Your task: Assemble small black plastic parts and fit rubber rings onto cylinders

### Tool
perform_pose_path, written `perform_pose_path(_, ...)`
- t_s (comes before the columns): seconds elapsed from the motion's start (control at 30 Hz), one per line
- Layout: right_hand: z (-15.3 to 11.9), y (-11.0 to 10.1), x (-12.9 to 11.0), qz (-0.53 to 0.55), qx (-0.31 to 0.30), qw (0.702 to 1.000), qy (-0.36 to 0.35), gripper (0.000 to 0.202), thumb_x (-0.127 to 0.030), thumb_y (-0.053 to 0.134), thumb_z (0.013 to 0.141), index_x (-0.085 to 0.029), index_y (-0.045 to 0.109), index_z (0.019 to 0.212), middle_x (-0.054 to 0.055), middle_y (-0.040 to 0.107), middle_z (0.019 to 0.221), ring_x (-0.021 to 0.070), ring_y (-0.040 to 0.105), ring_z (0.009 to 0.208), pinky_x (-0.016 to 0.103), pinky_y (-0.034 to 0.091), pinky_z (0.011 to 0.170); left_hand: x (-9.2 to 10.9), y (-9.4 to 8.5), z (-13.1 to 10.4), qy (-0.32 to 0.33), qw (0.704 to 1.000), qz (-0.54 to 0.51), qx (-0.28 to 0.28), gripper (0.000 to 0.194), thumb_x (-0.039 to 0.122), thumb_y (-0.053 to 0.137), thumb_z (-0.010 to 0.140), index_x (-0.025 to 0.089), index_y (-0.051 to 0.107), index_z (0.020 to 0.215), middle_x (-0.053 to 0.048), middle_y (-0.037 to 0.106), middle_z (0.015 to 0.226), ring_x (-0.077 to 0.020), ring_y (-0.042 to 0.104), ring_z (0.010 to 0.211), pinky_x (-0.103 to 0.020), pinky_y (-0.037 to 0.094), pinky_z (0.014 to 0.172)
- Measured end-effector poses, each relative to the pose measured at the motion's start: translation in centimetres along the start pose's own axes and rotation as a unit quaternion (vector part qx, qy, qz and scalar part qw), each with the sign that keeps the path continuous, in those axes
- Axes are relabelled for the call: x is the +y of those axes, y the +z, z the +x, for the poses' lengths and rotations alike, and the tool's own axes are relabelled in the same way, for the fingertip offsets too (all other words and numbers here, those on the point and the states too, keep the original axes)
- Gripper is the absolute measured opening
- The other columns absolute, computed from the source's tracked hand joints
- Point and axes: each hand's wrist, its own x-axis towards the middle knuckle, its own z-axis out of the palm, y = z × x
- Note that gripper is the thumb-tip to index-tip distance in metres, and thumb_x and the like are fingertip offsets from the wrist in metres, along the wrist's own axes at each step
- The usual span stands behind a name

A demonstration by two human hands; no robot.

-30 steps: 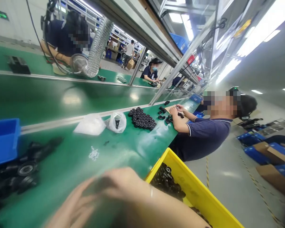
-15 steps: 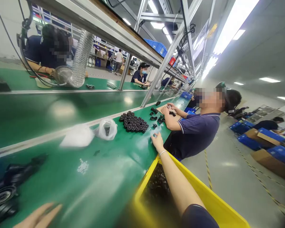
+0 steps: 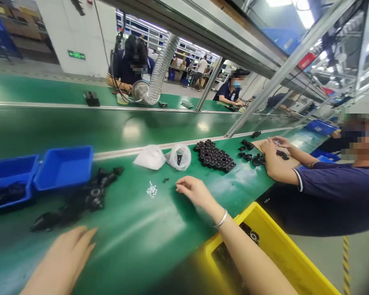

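My left hand (image 3: pixel 64 256) is over the near left of the green table, fingers stretched out, nothing seen in it. Just beyond it lie dark black plastic parts (image 3: pixel 95 198) in a blurred row. My right hand (image 3: pixel 198 194) hovers above the table's middle, fingers loosely bent with a small gap at the thumb, nothing visible between them. Closest to its fingertips are a few tiny black pieces (image 3: pixel 165 180) and a scatter of small white pieces (image 3: pixel 151 189). Behind these stand a filled white plastic bag (image 3: pixel 150 157) and an opened clear bag (image 3: pixel 178 157) with something black inside.
A cluster of round black parts (image 3: pixel 213 156) sits right of the bags. Two blue bins (image 3: pixel 64 168) stand at left. The yellow crate (image 3: pixel 283 246), holding dark parts, is under my right forearm. A co-worker (image 3: pixel 335 180) handles parts at right; a metal post (image 3: pixel 264 94) rises behind.
The view has swung left, bringing the blue bins into sight. My right hand has come back from beside the co-worker to near the small pieces. More of my left hand shows.
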Motion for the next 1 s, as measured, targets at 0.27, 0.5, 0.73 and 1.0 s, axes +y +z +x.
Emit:
perform_pose_path(0.27, 4.3, 6.7, -3.8, -0.033, -0.056, 0.997, -0.034, 0.011, -0.017, 0.053, 0.087, -0.019, 0.059, 0.078, -0.003, 0.060, 0.062, 0.0093, 0.058, 0.050, 0.021, 0.046, 0.055, 9.9, -3.3, 6.6, -0.185, 0.817, -0.491, -0.239, 0.034, 0.045, 0.057, 0.085, 0.020, 0.061, 0.108, -0.009, 0.066, 0.108, -0.0263, 0.061, 0.104, -0.037, 0.050, 0.090)
perform_pose_path(0.5, 4.3, 6.9, -3.9, -0.069, -0.060, 0.996, -0.020, 0.009, -0.020, 0.057, 0.086, -0.019, 0.061, 0.078, -0.003, 0.059, 0.063, 0.0098, 0.055, 0.049, 0.022, 0.044, 0.054, 10.6, -1.2, 8.4, -0.209, 0.681, -0.669, -0.209, 0.032, 0.034, 0.065, 0.082, 0.017, 0.059, 0.109, -0.011, 0.062, 0.110, -0.0258, 0.056, 0.112, -0.039, 0.046, 0.095)
perform_pose_path(0.73, 4.5, 6.6, -3.5, -0.080, -0.092, 0.992, -0.013, 0.011, -0.026, 0.057, 0.087, -0.020, 0.061, 0.078, -0.003, 0.058, 0.062, 0.0118, 0.056, 0.052, 0.023, 0.044, 0.054, 8.7, 0.3, 8.5, -0.173, 0.709, -0.661, -0.173, 0.036, 0.020, 0.074, 0.073, 0.017, 0.059, 0.106, -0.008, 0.064, 0.107, -0.0227, 0.055, 0.111, -0.039, 0.037, 0.102)
perform_pose_path(1.0, 4.2, 6.4, -3.2, -0.091, -0.102, 0.990, -0.030, 0.017, -0.030, 0.053, 0.090, -0.020, 0.062, 0.079, 0.000, 0.058, 0.067, 0.0137, 0.055, 0.056, 0.025, 0.043, 0.056, 8.0, 1.5, 8.3, -0.130, 0.760, -0.617, -0.158, 0.034, 0.018, 0.066, 0.077, 0.019, 0.059, 0.110, -0.009, 0.062, 0.112, -0.0240, 0.057, 0.112, -0.039, 0.043, 0.100)
